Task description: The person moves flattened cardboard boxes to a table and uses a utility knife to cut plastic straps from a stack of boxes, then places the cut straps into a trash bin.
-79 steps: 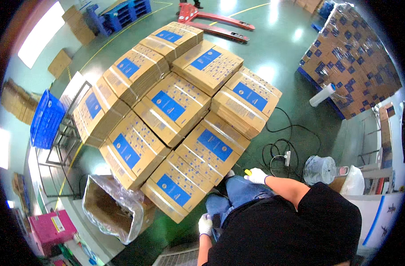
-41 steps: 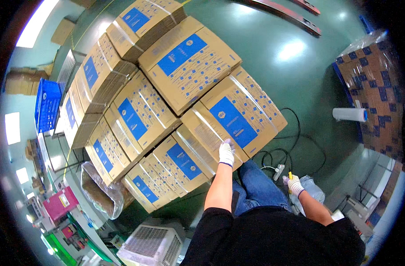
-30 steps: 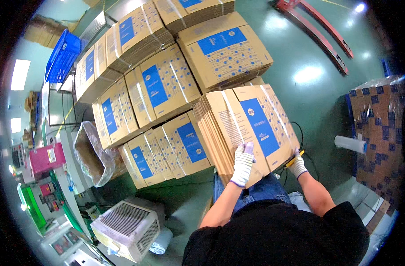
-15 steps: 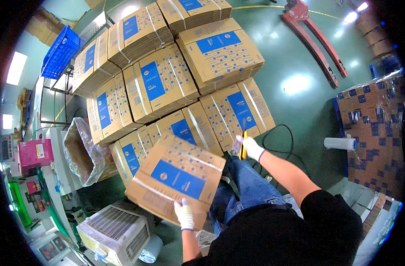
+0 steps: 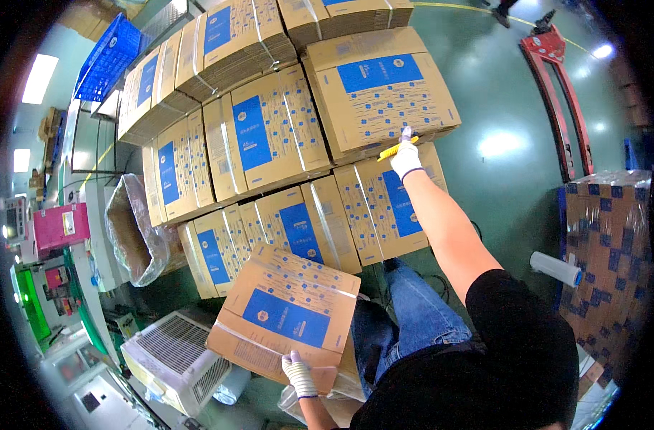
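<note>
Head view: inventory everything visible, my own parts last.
Cardboard bundle: one, tan, lower centre
Cardboard stacks: about nine, tan, across centre
Hand tool: one, yellow, upper centre
Crate: one, blue, upper left
Pallet jack: one, red, upper right
Wrapped load: one, brown, right
Film roll: one, white, right
Lined box: one, brown, left
Case: one, pink, left
Grilled unit: one, whitish, lower left
Bystander: one, dark-clad, top
Legs: two, blue, lower centre
Left hand: one, white glove, on bundle
Right hand: one, white glove, holding tool
</note>
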Tool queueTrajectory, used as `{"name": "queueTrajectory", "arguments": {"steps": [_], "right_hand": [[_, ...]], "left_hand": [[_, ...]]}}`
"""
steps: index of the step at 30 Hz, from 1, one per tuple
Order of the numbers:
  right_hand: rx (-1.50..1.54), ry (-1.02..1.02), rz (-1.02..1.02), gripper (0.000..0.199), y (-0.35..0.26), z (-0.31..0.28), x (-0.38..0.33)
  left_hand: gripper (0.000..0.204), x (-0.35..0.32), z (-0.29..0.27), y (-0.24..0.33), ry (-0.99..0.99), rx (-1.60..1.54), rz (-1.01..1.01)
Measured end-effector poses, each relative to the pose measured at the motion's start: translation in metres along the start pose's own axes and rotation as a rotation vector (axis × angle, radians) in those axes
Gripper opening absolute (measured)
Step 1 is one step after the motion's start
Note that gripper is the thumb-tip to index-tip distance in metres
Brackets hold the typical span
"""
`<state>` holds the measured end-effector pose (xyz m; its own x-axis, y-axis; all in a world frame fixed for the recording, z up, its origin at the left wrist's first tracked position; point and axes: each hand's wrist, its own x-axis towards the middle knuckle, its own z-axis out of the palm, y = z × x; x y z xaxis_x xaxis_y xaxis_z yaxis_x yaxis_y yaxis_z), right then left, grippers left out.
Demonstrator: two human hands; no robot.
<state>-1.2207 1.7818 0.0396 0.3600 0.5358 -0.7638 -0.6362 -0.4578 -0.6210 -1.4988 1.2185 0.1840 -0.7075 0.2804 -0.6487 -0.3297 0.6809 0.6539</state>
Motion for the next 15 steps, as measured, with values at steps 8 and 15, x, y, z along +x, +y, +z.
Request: {"name": "queueTrajectory", "arguments": {"steps": [8, 15], "right_hand": [[0.183, 0.034, 0.187, 0.072, -0.015, 0.026, 0.016], [0.233, -0.071, 0.19, 0.073, -0.015, 0.026, -0.022]], "left_hand": [[0.023, -0.015, 0.019, -0.004, 0.211, 0.091, -0.069], [0.023, -0.012, 0.019, -0.037, 0.233, -0.06, -0.196]]}}
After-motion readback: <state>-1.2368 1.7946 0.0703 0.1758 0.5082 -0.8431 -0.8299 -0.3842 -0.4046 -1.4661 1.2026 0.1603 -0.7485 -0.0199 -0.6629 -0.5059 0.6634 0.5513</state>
